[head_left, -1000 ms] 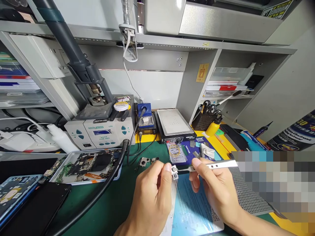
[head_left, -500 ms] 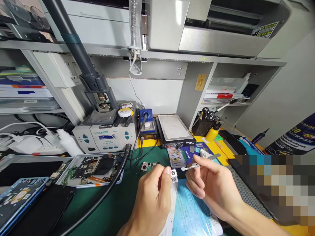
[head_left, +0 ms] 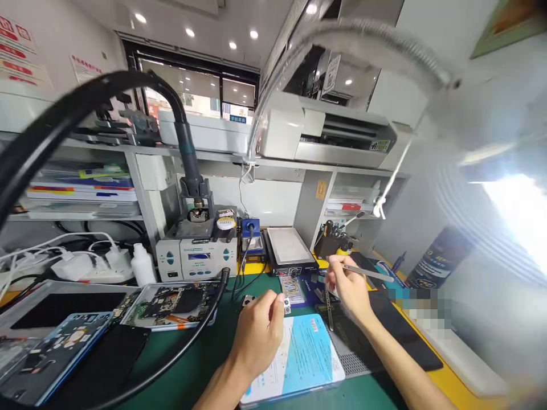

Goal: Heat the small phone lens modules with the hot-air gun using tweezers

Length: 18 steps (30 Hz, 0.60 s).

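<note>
My left hand (head_left: 259, 330) pinches a small silver camera module (head_left: 286, 304) between thumb and fingers, just above the green mat (head_left: 200, 353) and the top edge of a blue and white card (head_left: 299, 356). My right hand (head_left: 348, 285) is raised to the right of it and grips a pair of metal tweezers (head_left: 366, 273), whose body points to the right. The tweezers are apart from the module. A second small module (head_left: 248, 300) lies on the mat just left of my left hand.
A metal tray (head_left: 168, 302) with a phone circuit board sits left, with phone parts (head_left: 55, 347) and a black hose (head_left: 188, 336) nearby. Behind stand a hot-air station (head_left: 196, 256), a heating plate (head_left: 288, 247) and a tool holder (head_left: 331, 242). A grey mesh pad (head_left: 354, 356) lies right.
The camera has tilted up and pulled back, so the shelf and ceiling show. My right hand has lifted the tweezers up and away from the module. My left hand keeps the module.
</note>
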Motion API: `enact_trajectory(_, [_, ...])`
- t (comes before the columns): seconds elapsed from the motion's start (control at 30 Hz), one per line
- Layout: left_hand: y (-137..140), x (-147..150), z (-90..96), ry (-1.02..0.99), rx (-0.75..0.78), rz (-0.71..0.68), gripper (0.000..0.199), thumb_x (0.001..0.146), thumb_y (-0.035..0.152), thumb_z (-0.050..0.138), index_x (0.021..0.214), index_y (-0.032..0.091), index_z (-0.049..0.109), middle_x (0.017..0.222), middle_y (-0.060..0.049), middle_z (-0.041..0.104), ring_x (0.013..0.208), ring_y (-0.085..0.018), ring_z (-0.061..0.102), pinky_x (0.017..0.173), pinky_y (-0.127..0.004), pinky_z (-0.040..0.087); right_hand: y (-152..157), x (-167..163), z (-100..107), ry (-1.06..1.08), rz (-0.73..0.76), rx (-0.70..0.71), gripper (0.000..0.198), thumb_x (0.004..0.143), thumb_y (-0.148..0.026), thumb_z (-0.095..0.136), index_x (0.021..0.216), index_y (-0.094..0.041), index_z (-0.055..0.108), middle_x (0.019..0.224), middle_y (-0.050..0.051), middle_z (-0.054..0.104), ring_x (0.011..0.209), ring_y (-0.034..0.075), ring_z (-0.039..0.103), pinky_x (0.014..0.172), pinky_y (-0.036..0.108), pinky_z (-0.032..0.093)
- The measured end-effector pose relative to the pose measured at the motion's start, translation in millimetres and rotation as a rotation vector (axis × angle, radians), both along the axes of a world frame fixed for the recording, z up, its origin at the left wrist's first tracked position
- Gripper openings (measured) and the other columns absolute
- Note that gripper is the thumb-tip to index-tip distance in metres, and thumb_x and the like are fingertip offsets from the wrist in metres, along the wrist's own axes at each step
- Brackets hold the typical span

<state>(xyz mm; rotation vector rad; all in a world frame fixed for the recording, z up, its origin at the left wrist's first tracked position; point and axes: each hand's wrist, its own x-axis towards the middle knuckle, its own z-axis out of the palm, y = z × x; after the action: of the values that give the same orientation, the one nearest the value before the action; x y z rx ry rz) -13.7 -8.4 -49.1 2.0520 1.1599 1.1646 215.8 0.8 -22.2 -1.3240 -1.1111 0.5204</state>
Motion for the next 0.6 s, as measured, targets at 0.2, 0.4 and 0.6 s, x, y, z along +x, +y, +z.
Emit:
enact_trajectory(0.2, [-5,0,-4.3,-0.002,0.079,-0.003,0.039,0.103,0.033,0.037,0.066,0.021,0.037,0.059,0.002,0.048,0.054,-0.012,0.039,0.058,-0.029,0.026,-58,30,-6,-0.011,-0.079,-0.13,0.044,0.082,-0.063,0.067,0.085,-0.019,0.063,0.068,0.002,0.065,0.058,0.021,0.065,0.044,0.028,0.041])
enact_trajectory(0.4, [-5,-3,-10.8,-0.004,0.106,0.02,0.037,0.104,0.036,0.046,0.073,0.016,0.053,0.064,0.004,0.052,0.056,-0.009,0.047,0.058,-0.024,0.041,-97,40,-13,-0.035,-0.132,-0.176,0.042,0.077,-0.059,0.074,0.08,-0.018,0.067,0.055,0.0,0.06,0.051,0.018,0.057,0.045,0.027,0.04])
enact_trajectory(0.6, [-4,-11,-18.8,0.022,0.07,0.056,0.028,0.099,0.04,0.058,0.097,0.012,0.065,0.084,-0.001,0.066,0.072,-0.011,0.062,0.07,-0.028,0.057,-115,35,-12,0.02,-0.048,-0.156,0.056,0.075,-0.067,0.073,0.096,-0.016,0.068,0.084,0.009,0.07,0.075,0.025,0.07,0.052,0.029,0.049])
